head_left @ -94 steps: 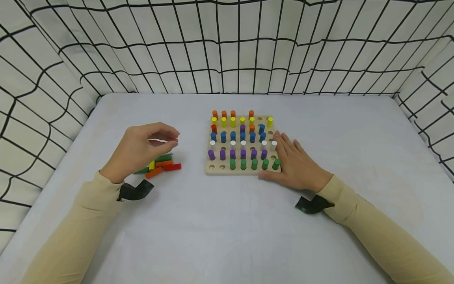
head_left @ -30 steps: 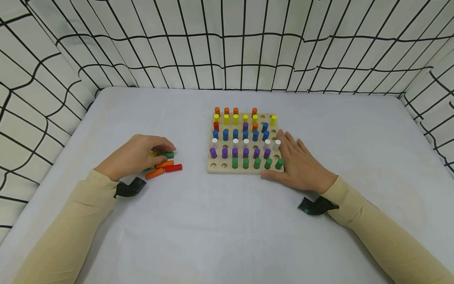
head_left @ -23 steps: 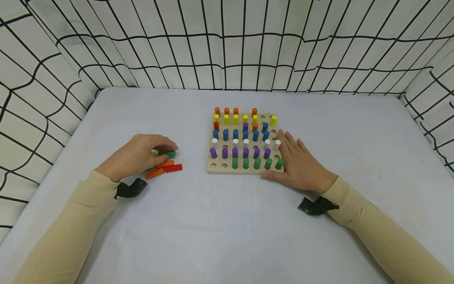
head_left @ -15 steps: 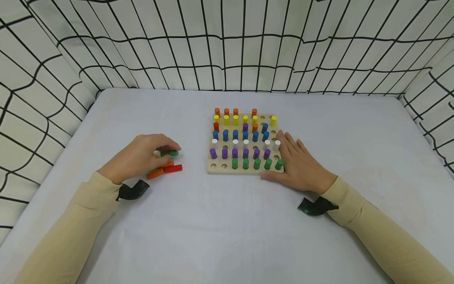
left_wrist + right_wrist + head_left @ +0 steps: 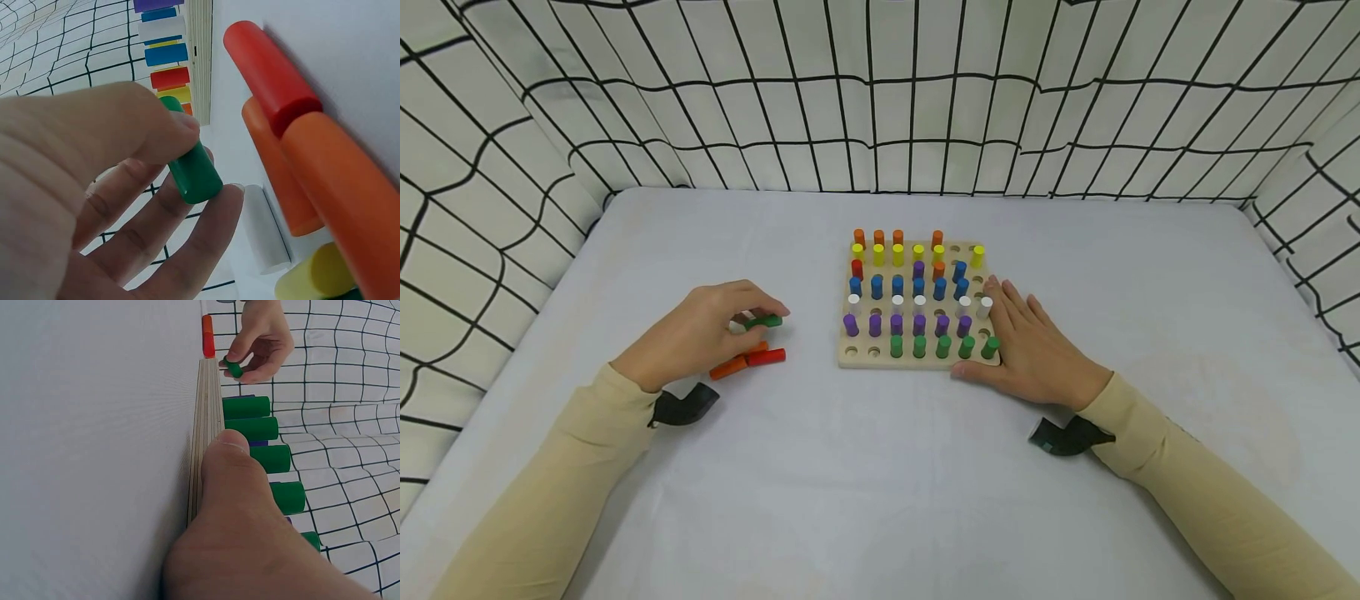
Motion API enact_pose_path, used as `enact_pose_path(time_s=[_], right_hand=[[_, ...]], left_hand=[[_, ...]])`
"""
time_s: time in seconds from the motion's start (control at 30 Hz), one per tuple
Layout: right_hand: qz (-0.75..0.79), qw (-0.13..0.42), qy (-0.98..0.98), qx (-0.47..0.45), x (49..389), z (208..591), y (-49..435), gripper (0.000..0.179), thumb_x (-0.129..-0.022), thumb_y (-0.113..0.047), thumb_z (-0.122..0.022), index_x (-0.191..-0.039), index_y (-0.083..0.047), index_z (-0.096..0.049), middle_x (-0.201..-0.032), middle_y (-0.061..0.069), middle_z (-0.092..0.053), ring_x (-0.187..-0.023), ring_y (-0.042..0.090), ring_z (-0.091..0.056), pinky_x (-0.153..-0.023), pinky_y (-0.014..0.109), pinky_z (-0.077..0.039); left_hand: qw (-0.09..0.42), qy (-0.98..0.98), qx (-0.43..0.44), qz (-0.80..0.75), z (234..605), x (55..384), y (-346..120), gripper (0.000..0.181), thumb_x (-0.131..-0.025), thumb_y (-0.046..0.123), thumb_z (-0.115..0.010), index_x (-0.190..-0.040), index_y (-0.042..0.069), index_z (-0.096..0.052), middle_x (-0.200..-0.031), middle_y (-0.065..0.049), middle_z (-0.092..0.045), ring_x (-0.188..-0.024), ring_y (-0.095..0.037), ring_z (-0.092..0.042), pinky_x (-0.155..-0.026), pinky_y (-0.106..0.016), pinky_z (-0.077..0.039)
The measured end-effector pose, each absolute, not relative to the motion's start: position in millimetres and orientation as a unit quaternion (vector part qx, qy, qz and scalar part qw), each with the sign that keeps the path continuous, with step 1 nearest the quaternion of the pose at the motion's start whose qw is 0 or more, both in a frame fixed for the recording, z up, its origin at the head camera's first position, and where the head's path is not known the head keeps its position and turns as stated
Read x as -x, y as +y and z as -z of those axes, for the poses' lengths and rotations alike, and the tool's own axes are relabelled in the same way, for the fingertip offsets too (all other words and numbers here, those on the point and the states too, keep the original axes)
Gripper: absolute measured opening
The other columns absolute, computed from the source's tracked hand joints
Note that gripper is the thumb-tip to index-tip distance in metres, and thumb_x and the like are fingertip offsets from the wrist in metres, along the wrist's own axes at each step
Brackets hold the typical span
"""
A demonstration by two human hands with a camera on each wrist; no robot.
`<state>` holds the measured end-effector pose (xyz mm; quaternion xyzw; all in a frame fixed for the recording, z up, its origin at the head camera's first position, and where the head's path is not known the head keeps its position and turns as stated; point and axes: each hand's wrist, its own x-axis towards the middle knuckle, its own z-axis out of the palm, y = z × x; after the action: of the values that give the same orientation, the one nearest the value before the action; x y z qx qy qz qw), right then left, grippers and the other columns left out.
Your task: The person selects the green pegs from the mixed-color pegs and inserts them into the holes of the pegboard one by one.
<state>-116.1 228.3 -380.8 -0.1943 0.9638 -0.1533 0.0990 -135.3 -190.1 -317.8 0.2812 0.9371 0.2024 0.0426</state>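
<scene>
My left hand (image 5: 718, 327) pinches a green peg (image 5: 195, 165) between thumb and fingers, above the loose pegs on the left. Below it lie a red peg (image 5: 767, 357), orange pegs (image 5: 728, 367), a white peg (image 5: 265, 230) and a yellow peg (image 5: 315, 272). The wooden pegboard (image 5: 857, 362) sits mid-table, bearing rows of orange, yellow, blue, white, purple and green pegs. My right hand (image 5: 1037, 346) rests against its right side, fingers extended and thumb along the front edge, as the right wrist view shows.
A white cloth covers the table (image 5: 880, 483). Black grid lines mark the pale walls (image 5: 895, 108) behind and at both sides. In the pegboard's front row, two bare holes (image 5: 862, 351) show at the left; several more are bare elsewhere.
My left hand came down to the loose pegs, took hold of the green peg, and has lifted it slightly toward the right. My right hand stays at the pegboard.
</scene>
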Motion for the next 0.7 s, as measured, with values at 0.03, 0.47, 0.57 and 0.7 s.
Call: enact_pose_path(time_s=[0.03,0.47,0.57,0.7], right_hand=[[0.152,0.100,0.964,0.195,116.1,380.9,228.3,0.121,-0.089,-0.077,-0.059,-0.166,-0.003,0.001,-0.176,0.015,0.000,-0.165,0.038,-0.003,-0.132,0.064,-0.007],[0.154,0.092,0.964,0.195,115.4,381.5,229.5,0.120,-0.089,-0.075,-0.060,-0.166,-0.003,-0.002,-0.176,0.016,-0.003,-0.164,0.039,-0.004,-0.132,0.064,-0.008],[0.153,0.093,0.964,0.195,115.9,381.7,229.5,0.121,-0.089,-0.076,-0.059,-0.166,-0.004,-0.001,-0.176,0.016,-0.002,-0.165,0.038,-0.004,-0.132,0.064,-0.007],[0.151,0.094,0.964,0.196,116.6,382.2,229.0,0.121,-0.088,-0.077,-0.059,-0.166,-0.004,-0.001,-0.176,0.016,-0.002,-0.164,0.039,-0.004,-0.132,0.064,-0.007]], left_hand=[[0.040,0.937,-0.283,-0.203,317.8,135.2,-189.9,0.029,-0.094,0.007,-0.073,-0.122,0.012,-0.075,-0.115,-0.003,-0.074,-0.098,-0.018,-0.071,-0.086,-0.040,-0.064],[0.026,0.933,-0.292,-0.207,317.0,133.5,-186.1,0.030,-0.093,0.006,-0.073,-0.122,0.011,-0.075,-0.115,-0.004,-0.072,-0.096,-0.019,-0.072,-0.085,-0.040,-0.065],[0.029,0.932,-0.289,-0.218,317.0,133.2,-185.3,0.030,-0.093,0.006,-0.074,-0.123,0.011,-0.074,-0.117,-0.004,-0.073,-0.097,-0.020,-0.073,-0.087,-0.041,-0.065],[0.037,0.926,-0.289,-0.241,318.4,132.7,-184.5,0.031,-0.093,0.005,-0.073,-0.124,0.010,-0.072,-0.118,-0.004,-0.073,-0.099,-0.019,-0.074,-0.091,-0.042,-0.064]])
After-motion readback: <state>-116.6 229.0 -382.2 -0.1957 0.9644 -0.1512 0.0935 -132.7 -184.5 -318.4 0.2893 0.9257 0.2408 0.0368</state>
